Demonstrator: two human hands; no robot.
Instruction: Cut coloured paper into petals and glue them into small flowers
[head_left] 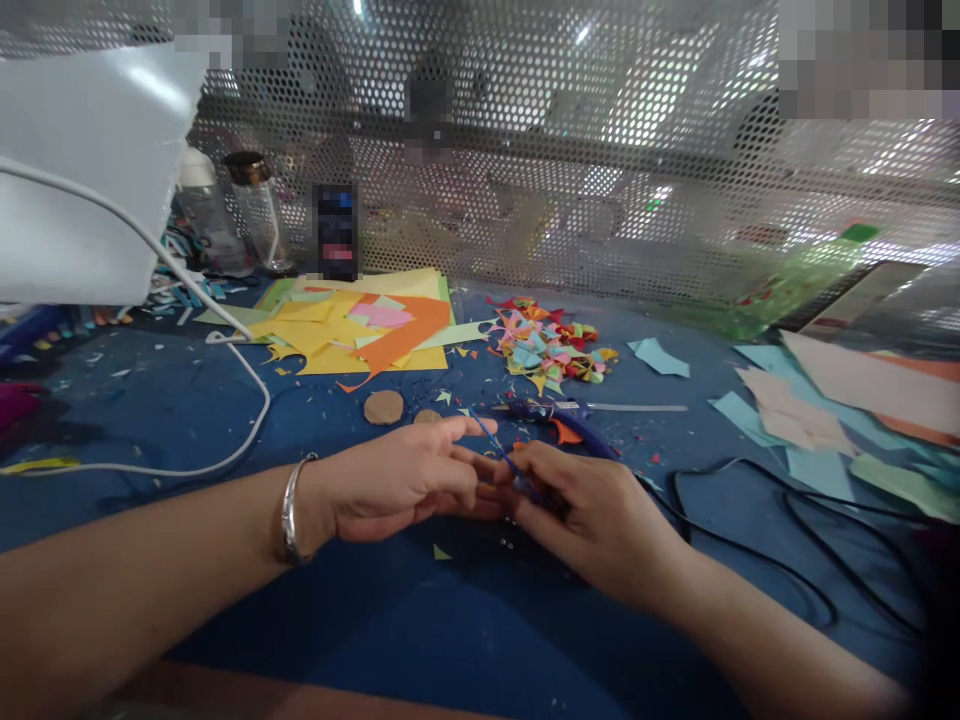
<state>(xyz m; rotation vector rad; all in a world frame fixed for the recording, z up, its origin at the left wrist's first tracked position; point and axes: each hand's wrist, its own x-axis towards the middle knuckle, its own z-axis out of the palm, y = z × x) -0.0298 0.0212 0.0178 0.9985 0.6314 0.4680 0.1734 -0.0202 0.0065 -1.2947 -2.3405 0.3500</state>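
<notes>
Over the middle of the blue table, my two hands meet at the fingertips. My left hand (412, 475) has its index finger stretched out and its other fingers partly bent, reaching under the right fingers; nothing held shows clearly in it. My right hand (592, 510) is closed on a slim blue object (491, 432) that slants up and left past the left index fingertip; its lower part is hidden in the fingers. Just beyond the hands are a round brown disc (383, 407), a second, partly covered disc (427, 416) and a blue glue gun (555, 411) with a clear glue stick (637, 407).
Yellow and orange paper sheets (337, 335) lie behind, beside a heap of small coloured paper pieces (551, 345). More cut paper (802, 410) is at right, near a looping black cable (750, 540). A white cord (262, 400) curves at left. A perforated metal panel (525, 150) stands behind.
</notes>
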